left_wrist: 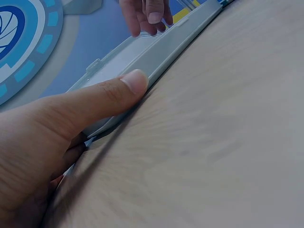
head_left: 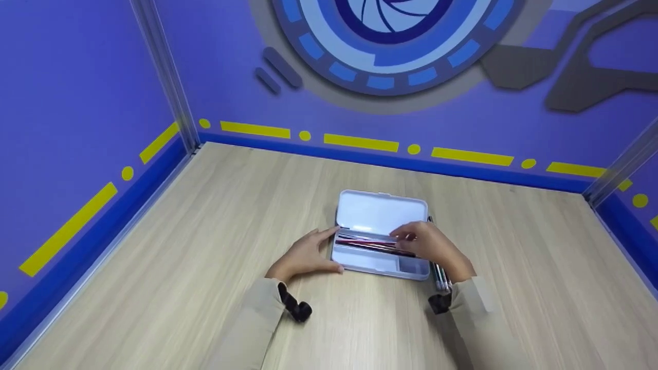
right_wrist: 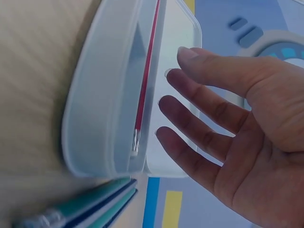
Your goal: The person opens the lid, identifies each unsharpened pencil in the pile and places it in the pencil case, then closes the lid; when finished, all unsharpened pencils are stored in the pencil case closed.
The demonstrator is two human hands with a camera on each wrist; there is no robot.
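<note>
A white pencil case [head_left: 370, 261] lies with its lid [head_left: 383, 209] folded back on the wooden table. Several pencils, one of them a red pencil [right_wrist: 145, 90], lie lengthwise in its long compartment. My left hand [head_left: 307, 253] holds the case's left end, the thumb [left_wrist: 135, 81] along the front wall and the other fingers round the side. Over the right part of the case hovers my right hand [head_left: 429, 241], its fingers loosely bent and apart, with nothing between them in the right wrist view.
Several green and dark striped pencils [right_wrist: 95, 204] lie on the table [head_left: 247, 205] along the case's right side, partly under my right wrist. Blue panels [head_left: 221, 103] with yellow dashes wall in the table at the back and both sides.
</note>
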